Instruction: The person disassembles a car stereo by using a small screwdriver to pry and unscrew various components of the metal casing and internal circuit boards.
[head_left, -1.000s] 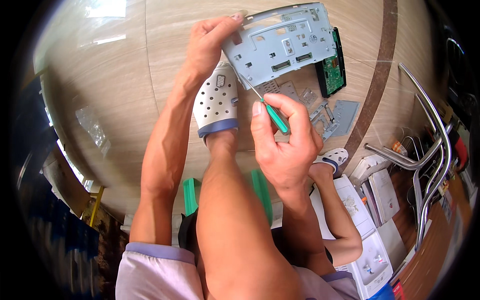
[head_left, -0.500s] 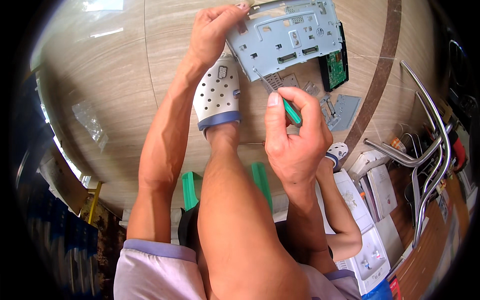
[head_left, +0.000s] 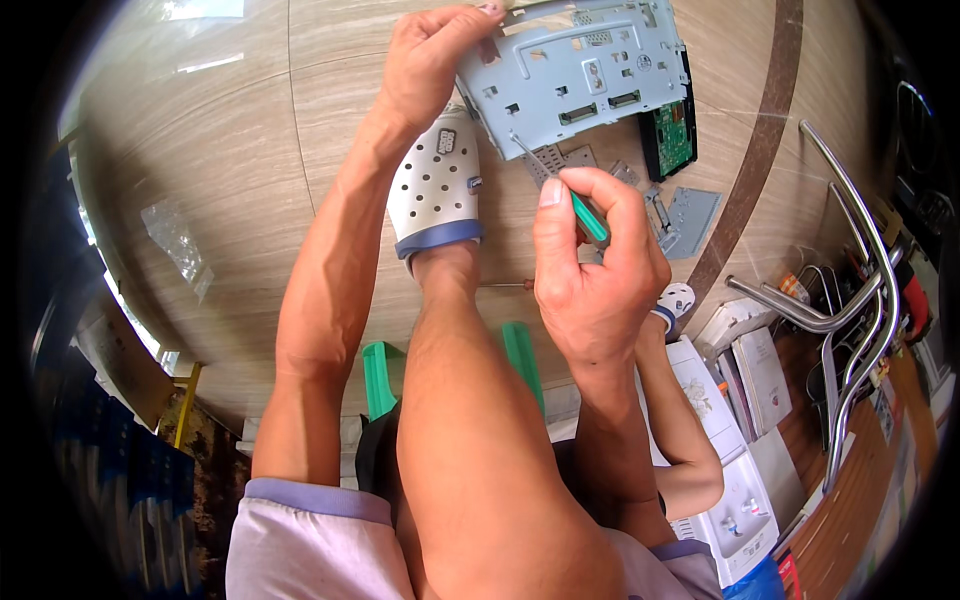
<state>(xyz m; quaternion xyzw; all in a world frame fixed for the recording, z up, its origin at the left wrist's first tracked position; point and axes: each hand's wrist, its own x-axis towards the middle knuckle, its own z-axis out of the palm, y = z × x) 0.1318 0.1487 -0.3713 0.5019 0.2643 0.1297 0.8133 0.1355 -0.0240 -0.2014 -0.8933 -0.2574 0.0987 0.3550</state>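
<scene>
A pale blue-grey metal chassis plate with cut-outs and slots stands tilted at the top of the view. My left hand is closed on its upper left corner. In my right hand is a screwdriver with a green handle, gripped between thumb and fingers. Its thin shaft reaches up to the plate's lower left corner, and the tip appears to touch there. Behind the plate's right end, a black-framed unit with a green circuit board shows in part.
Loose grey metal pieces and a perforated plate lie on the tiled floor. My white clog is just below the chassis plate. A second screwdriver lies near my leg. Bent chrome tubing and a white appliance stand at right.
The chassis plate and the screwdriver have shifted slightly to the right, with the tip still at the same corner. Both hands keep their grip.
</scene>
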